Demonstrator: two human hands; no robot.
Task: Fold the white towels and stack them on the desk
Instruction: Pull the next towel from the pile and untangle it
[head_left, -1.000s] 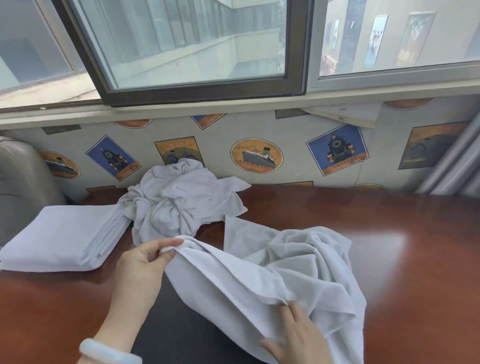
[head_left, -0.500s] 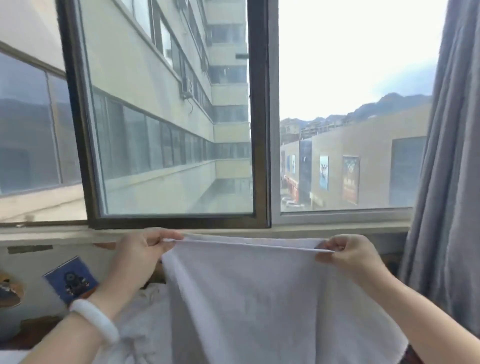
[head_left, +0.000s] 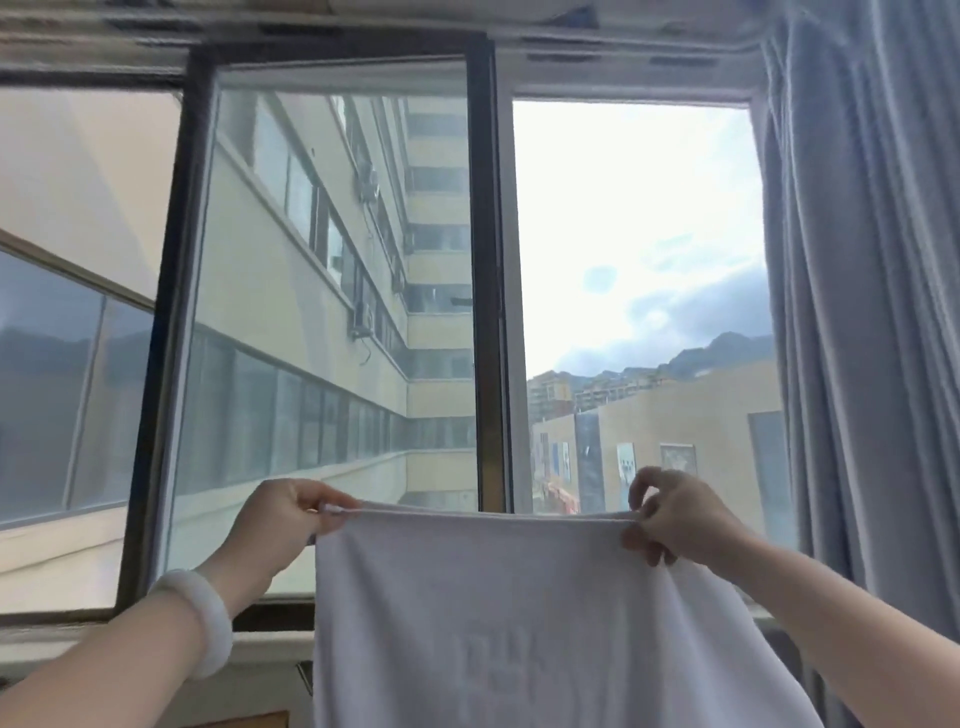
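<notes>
one white towel (head_left: 519, 623) held up, not yet folded
left hand (head_left: 283, 519) and right hand (head_left: 680, 519) each pinch a top corner between thumb and curled fingers, the top edge stretched nearly straight between them before the window (head_left: 337, 312). it hangs flat and smooth, a faint raised pattern mid-cloth. all folds and the stacking look left to do; the desk is out of view, so any stack can't be judged.

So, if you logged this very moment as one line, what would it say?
stage: white towel hangs spread, unfolded | left hand: pinches its top left corner | right hand: pinches top right corner
</notes>
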